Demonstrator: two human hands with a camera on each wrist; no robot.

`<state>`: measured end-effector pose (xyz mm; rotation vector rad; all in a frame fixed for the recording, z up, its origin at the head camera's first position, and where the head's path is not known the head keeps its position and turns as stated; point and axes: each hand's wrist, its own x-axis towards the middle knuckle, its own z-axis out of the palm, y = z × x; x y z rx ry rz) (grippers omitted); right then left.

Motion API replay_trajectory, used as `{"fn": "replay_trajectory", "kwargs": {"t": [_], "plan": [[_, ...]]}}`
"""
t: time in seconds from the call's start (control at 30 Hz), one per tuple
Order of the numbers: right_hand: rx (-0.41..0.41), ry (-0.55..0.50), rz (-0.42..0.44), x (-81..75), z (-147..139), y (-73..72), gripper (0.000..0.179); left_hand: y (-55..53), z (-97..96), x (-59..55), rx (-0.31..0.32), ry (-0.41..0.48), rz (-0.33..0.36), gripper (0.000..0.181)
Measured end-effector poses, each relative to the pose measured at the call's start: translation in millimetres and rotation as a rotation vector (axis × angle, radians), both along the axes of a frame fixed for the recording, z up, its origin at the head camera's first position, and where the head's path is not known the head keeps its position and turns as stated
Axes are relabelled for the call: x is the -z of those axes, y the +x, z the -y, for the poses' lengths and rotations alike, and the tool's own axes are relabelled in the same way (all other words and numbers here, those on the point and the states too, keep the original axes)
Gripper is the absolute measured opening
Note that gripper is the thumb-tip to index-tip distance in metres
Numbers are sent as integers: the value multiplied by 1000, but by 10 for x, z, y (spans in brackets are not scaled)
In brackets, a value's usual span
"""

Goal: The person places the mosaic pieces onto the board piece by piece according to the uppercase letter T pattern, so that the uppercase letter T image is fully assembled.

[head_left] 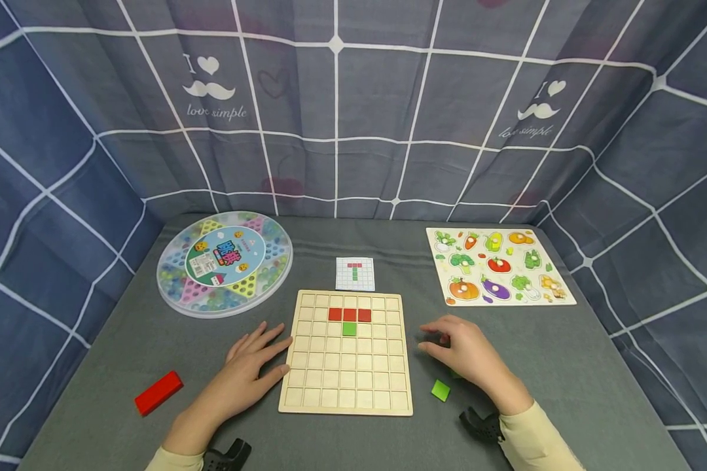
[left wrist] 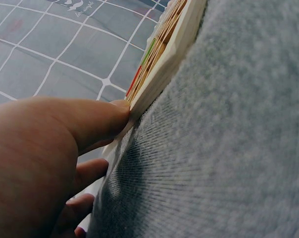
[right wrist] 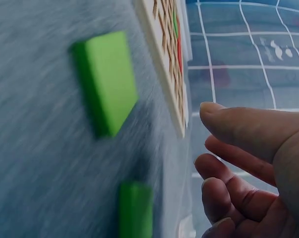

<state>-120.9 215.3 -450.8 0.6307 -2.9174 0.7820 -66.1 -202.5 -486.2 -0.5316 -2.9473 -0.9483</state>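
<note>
A pale wooden grid board (head_left: 347, 366) lies in the middle of the table. Three red squares (head_left: 349, 315) form a row in its upper part, with one green square (head_left: 349, 329) under the middle one. My left hand (head_left: 250, 369) rests at the board's left edge, fingers spread, its thumb (left wrist: 102, 119) touching the side. To the right of the board hovers my right hand (head_left: 465, 347), thumb and loosely bent fingers apart with nothing between them. Below it lies a loose green tile (head_left: 440, 390); a second green tile (right wrist: 135, 210) is mostly hidden under the hand in the head view.
A small pattern card (head_left: 355, 274) with a red and green T lies behind the board. At the back left is a round game box (head_left: 283, 268); a vegetable picture board (head_left: 474, 261) is at the back right. A red block (head_left: 159, 392) lies at the left.
</note>
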Motion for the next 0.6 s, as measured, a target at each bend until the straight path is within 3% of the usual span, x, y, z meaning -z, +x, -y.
{"fn": "replay_trajectory", "kwargs": {"t": [0.23,0.6], "plan": [[63,9,62,42,-267,148,30,-4,-1,-4,0,-7,-1,53],[94,-31,64,95,-529,336,30,1,-8,-21,-3,2,2,52]]}}
